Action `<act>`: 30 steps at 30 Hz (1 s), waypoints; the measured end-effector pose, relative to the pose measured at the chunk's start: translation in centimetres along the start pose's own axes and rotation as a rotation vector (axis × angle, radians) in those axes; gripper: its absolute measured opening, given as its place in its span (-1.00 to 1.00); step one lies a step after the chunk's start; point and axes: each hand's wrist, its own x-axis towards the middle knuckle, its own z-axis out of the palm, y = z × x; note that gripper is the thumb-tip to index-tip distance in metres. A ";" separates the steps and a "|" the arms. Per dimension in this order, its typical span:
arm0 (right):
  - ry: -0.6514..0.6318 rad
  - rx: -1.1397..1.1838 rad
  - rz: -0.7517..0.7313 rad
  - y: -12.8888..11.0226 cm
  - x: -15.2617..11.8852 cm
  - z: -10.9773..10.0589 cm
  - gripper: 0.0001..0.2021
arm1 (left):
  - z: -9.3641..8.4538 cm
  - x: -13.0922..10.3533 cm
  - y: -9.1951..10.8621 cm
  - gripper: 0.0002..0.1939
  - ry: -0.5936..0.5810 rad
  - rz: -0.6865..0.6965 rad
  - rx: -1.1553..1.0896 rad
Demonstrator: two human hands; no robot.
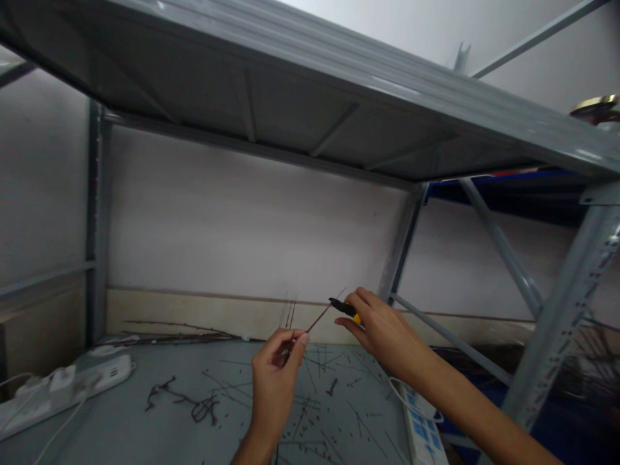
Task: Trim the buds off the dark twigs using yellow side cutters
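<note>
In the head view, my left hand (279, 365) pinches a thin brown twig (320, 317) that slants up to the right. A few more thin stems (290, 313) rise above the same hand, seemingly from its grip. My right hand (371, 316) is closed around black-jawed pliers or cutters (342, 306) with a yellow handle, most of which the fingers hide. The tool's jaws are at the upper part of the twig; whether they bite on it I cannot tell.
Thin cut twigs and bits (310, 426) litter the grey shelf surface (159, 368). A twisted dark stem (181, 397) lies at left. White power strips stand at left (104, 378) and right (421, 426). Long branches (194, 332) rest along the wall. A metal shelf (290, 64) hangs overhead; a post (562, 316) stands right.
</note>
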 end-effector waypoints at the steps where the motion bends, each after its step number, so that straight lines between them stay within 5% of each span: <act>1: -0.003 -0.016 -0.002 -0.1 0.0 -0.1 -0.83 | 0.0 0.0 0.0 -0.78 0.001 0.003 0.002; 13: 0.033 -0.007 -0.038 0.5 0.5 0.9 -0.81 | -0.3 0.2 -0.4 -0.79 -0.022 0.023 0.040; 21: 0.041 -0.006 0.031 0.4 0.8 1.1 -0.60 | -0.2 -0.2 -0.2 -0.77 -0.041 -0.002 0.044; 30: 0.005 0.217 0.135 -0.2 1.3 3.3 -0.57 | -0.6 0.4 0.1 -0.68 0.069 -0.174 -0.150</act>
